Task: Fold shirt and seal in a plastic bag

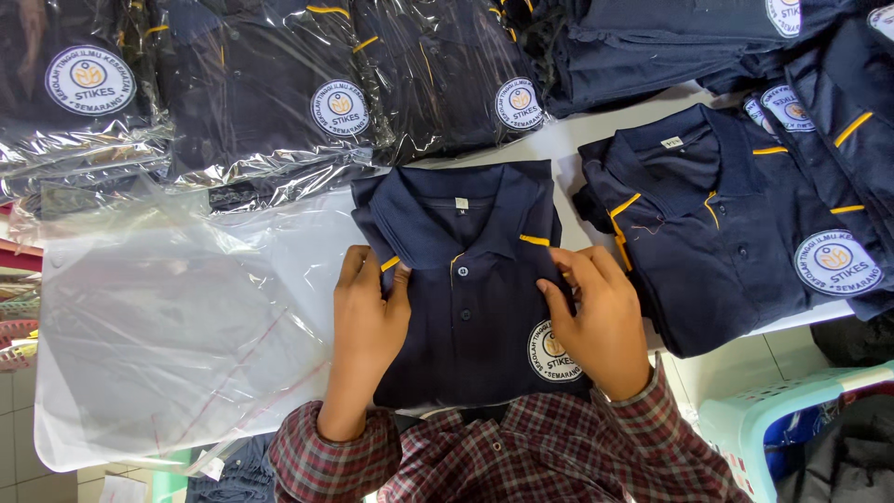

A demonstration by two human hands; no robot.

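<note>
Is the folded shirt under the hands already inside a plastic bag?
No. The folded navy polo shirt lies bare under the left hand and right hand; the empty clear bag lies beside it.

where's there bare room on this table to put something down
Little: a bare white strip between the bagged shirts and the folded polo shirt under both hands, plus a sliver at the table's right edge. The left side is covered by an empty plastic bag; shirts crowd the right.
</note>
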